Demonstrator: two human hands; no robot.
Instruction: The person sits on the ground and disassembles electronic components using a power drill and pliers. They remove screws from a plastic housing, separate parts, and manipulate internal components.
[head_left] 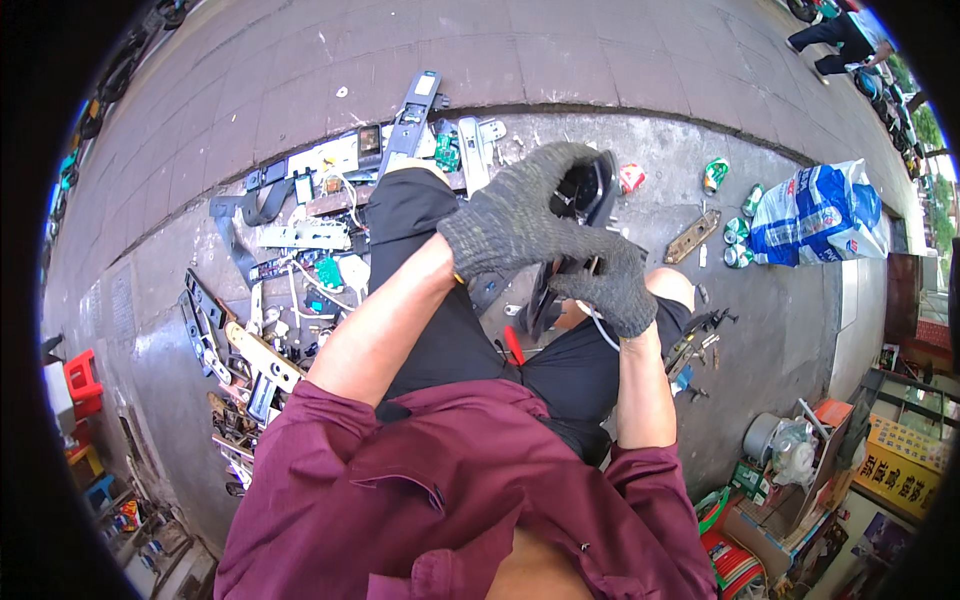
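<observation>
My left hand (525, 215) and my right hand (618, 287), both in dark grey knit gloves, are closed on a long black casing (600, 195) above my lap. The left reaches around its upper part, where a hollow with dark inner parts shows. The right grips lower down. A white cord (604, 331) hangs by my right wrist; its far end is hidden. Between my thighs, below the hands, lies a tool with a red handle (513, 345). Much of the casing is covered by the gloves, so its exact kind is unclear.
Door-lock-like housings (412, 110), green circuit boards (446, 152) and metal plates (305, 235) lie piled to my left and ahead. Several crushed cans (716, 174), a brown metal plate (692, 237) and a blue-white sack (820, 215) are at the right. Boxes (770, 520) stand lower right.
</observation>
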